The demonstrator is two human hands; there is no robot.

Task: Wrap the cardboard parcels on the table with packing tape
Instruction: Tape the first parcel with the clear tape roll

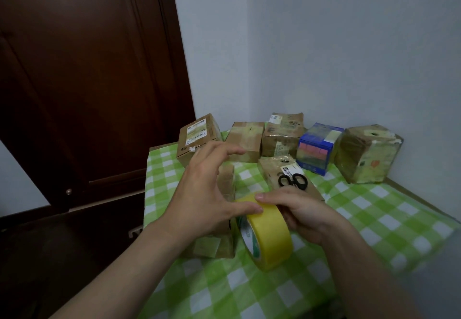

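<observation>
Entry: your left hand (207,194) and right hand (299,211) are bare. Your left forearm (139,263) and right forearm (369,263) are bare too, from the wrist down to the lower edge of the view. Your fingers are slender, and one short-cut nail shows plainly on a right fingertip (259,196).

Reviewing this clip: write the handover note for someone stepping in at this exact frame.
Left hand: open, thumb touching the tape roll, fingers spread.
Right hand: grips the tilted roll from its right side.
Nearest parcel sits on the table, partly hidden by the left hand. The scissors lie on the middle parcel. Five back boxes line the wall.
Done: several boxes look glossy with tape; which are finished is unclear.
Left: no strip pulled yet; probably start on the nearest parcel.
</observation>
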